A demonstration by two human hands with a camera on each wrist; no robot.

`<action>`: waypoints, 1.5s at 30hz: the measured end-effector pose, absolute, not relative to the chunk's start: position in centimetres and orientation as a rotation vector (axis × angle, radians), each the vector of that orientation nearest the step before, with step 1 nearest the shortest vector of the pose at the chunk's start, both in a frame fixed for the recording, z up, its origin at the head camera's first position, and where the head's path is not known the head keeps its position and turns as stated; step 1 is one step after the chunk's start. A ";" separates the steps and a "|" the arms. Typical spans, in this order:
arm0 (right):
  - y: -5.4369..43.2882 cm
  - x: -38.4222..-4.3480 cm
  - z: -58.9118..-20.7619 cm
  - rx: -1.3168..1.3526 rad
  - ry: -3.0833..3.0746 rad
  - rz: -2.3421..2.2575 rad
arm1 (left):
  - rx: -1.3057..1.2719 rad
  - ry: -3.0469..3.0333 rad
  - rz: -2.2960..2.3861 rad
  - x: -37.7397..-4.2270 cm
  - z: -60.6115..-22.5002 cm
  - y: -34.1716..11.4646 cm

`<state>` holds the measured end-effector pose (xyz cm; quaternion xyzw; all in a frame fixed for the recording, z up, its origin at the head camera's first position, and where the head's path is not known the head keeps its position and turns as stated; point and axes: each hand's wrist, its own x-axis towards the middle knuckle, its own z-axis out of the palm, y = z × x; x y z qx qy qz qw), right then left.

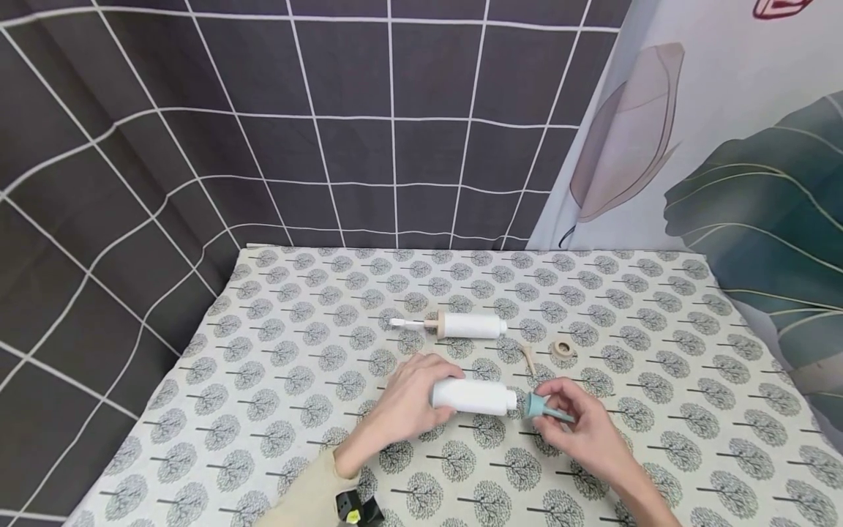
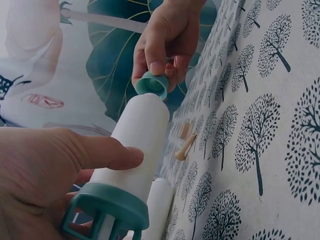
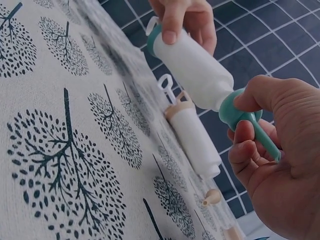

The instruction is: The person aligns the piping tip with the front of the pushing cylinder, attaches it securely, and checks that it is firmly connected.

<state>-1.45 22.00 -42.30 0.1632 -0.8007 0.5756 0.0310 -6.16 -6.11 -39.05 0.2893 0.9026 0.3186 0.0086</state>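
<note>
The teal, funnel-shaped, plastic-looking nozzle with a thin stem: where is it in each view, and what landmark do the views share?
Head: teal, funnel-shaped, plastic-looking nozzle lower right of centre, in the right hand.
Left wrist: nozzle above centre, about mid-width.
Right wrist: nozzle right of centre, about mid-height.
Shared landmark: white, plastic-looking cylinder held by the left hand.

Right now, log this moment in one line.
left hand: holds white tube; right hand: pinches teal nozzle, facing tube's neck; beige-collared tube: lies on tablecloth
</note>
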 end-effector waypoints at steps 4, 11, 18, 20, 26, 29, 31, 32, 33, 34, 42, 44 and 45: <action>21.8 -1.6 -42.4 0.530 -2.458 1.786 | 0.908 2.818 0.979 -6.1 -38.9 -6.0; 21.5 -1.7 -42.5 0.530 -2.484 1.830 | 0.887 2.778 0.972 -5.8 -38.9 -5.8; 21.4 -1.9 -42.5 0.535 -2.507 1.837 | 0.912 2.761 0.983 -5.8 -38.8 -5.8; 21.4 -2.0 -42.5 0.550 -2.508 1.835 | 0.907 2.757 0.985 -5.7 -38.8 -5.8; 21.1 -2.0 -42.3 0.565 -2.516 1.866 | 0.890 2.751 0.959 -5.7 -38.7 -5.7; 21.0 -1.9 -42.3 0.575 -2.515 1.879 | 0.901 2.755 0.948 -5.6 -38.7 -5.6; 21.0 -1.9 -42.3 0.579 -2.513 1.875 | 0.909 2.758 0.946 -5.7 -38.7 -5.6; 21.0 -1.9 -42.3 0.586 -2.510 1.871 | 0.912 2.759 0.947 -5.7 -38.7 -5.6; 21.0 -2.0 -42.2 0.589 -2.511 1.870 | 0.917 2.759 0.948 -5.7 -38.7 -5.7; 21.0 -2.0 -42.2 0.591 -2.509 1.869 | 0.920 2.759 0.950 -5.7 -38.7 -5.7; 20.9 -2.1 -42.3 0.604 -2.499 1.844 | 0.927 2.763 0.991 -5.5 -38.6 -5.8; 20.9 -2.0 -42.3 0.606 -2.501 1.829 | 0.920 2.763 0.989 -5.5 -38.6 -5.8; 20.8 -2.0 -42.3 0.602 -2.506 1.821 | 0.915 2.764 0.985 -5.5 -38.6 -5.8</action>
